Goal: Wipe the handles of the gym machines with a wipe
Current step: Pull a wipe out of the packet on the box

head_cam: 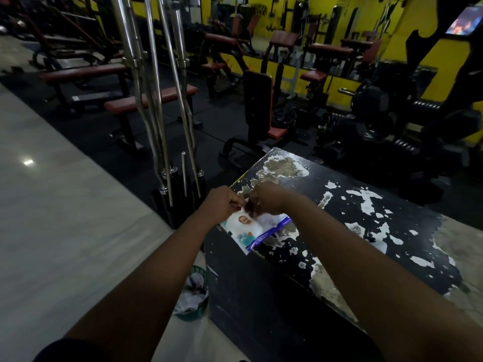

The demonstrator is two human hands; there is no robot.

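A white and blue pack of wipes [257, 229] with a baby picture lies at the near left corner of a black box with peeling paint [366, 218]. Both hands meet over the pack's far end. My left hand [222, 203] pinches the pack's top edge. My right hand [266, 198] has its fingers closed at the same spot, on what looks like the pack's flap or a wipe; the fingers hide it. Gym machines with red pads stand further back.
A rack of upright chrome bars [167, 113] stands just left of the box. A green basket [194, 293] with crumpled white wipes sits on the floor by the box. Red benches [146, 100], a seat machine [258, 111] and dark weight plates [371, 118] fill the black mat beyond.
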